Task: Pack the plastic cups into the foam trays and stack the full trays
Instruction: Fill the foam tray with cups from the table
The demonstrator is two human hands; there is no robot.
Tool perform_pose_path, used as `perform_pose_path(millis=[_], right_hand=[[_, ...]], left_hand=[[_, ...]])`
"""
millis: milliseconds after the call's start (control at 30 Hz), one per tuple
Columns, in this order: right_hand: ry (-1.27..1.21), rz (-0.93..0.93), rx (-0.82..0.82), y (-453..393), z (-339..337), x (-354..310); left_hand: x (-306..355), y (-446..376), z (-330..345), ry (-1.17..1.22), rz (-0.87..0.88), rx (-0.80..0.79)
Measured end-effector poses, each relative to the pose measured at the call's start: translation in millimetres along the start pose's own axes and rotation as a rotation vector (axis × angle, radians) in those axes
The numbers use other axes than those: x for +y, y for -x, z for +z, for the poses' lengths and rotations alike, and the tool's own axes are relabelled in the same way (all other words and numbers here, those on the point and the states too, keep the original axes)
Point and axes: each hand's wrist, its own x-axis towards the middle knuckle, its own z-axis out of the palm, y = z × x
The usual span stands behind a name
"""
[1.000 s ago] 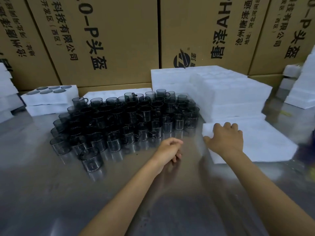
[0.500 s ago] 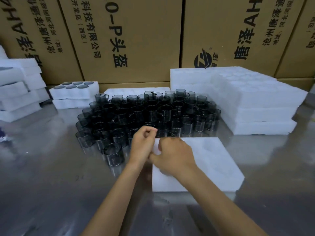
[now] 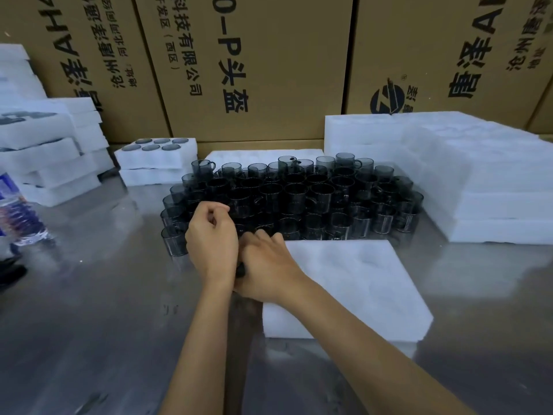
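Observation:
Several dark see-through plastic cups with handles stand packed together at the middle of the steel table. In front of them lies an empty white foam tray. My right hand is at that tray's far left corner with its fingers curled over the edge. Close beside it on the left is my left hand, over the front cups, fingers curled with the thumb against the index and nothing visible in them. A dark bit of one cup shows between the two hands; the rest is hidden.
Stacked empty foam trays stand at the right. A filled tray sits on another at the back left, beside more foam stacks. A water bottle stands at the left edge. Printed cardboard boxes wall the back.
My right hand has dragged the foam tray from the right to just in front of the cups. My left hand has come up to the front cups beside it. The view shifted left.

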Motion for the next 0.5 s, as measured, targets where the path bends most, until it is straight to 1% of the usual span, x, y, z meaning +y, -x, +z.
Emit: perform_pose_path(millis=[67,133,167,233,267,300,367,433,500], right_hand=[[0.022,-0.004,0.0,-2,3,-1],[-0.061,-0.025,0.048,-1,1,0],[-0.117,-0.023,0.095,1,-2,1],[-0.217,0.006,0.245,3,-10,7],[-0.253,0.024,0.334,4,-16,11],[-0.28,0.045,0.408,7,-22,17],[-0.306,0.082,0.499,12,-30,34],[-0.288,0.099,0.528,22,-32,52],[-0.286,0.1,0.539,33,-31,70]], left_hand=[[1,1,-1,-0.001,-0.005,-0.011],[3,-1,-3,0.033,-0.014,-0.009],[5,-2,-4,0.065,-0.008,0.005],[9,-3,-4,0.091,0.042,0.022],[12,-1,-3,0.093,0.074,-0.01],[13,1,-1,0.117,0.09,-0.073],[18,10,7,0.226,0.044,-0.259],[20,20,14,0.302,-0.026,-0.423],[17,26,20,0.313,-0.032,-0.53]])
